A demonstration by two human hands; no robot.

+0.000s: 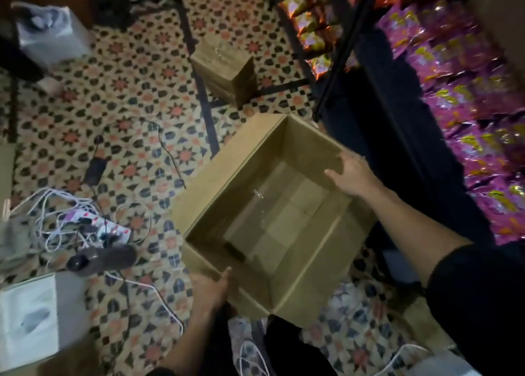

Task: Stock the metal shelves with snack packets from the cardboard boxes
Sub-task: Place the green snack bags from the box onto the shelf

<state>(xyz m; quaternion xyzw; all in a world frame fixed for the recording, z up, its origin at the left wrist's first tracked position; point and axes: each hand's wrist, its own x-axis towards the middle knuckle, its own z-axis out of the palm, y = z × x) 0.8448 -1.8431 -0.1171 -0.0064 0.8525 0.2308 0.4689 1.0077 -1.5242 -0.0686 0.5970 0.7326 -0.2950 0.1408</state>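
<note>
the scene is dimly lit and smeared by motion blur, most at the left edge; glare is thrown off the purple packets (pixel 468 97).

brown cardboard box (pixel 216 174), pink snack packets (pixel 466 106), star-patterned floor tiles (pixel 125 97), white cables (pixel 56 228)
</note>
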